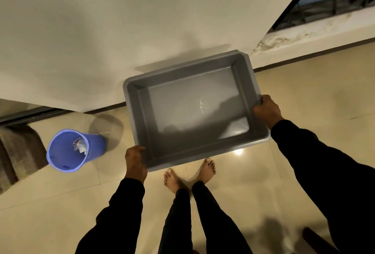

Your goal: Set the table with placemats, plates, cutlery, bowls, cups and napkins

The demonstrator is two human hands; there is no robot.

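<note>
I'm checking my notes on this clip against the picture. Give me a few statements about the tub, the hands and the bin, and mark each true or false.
1. Both hands hold the grey tub by its rim. True: the left hand grips the near left corner and the right hand grips the right edge.
2. The tub is stacked with plates. False: nothing lies in it.
3. A blue bin stands on the floor to the left of the tub. True.
4. The blue bin holds nothing. False: some crumpled scraps lie inside.
5. The person wears shoes. False: both feet are bare.
</note>
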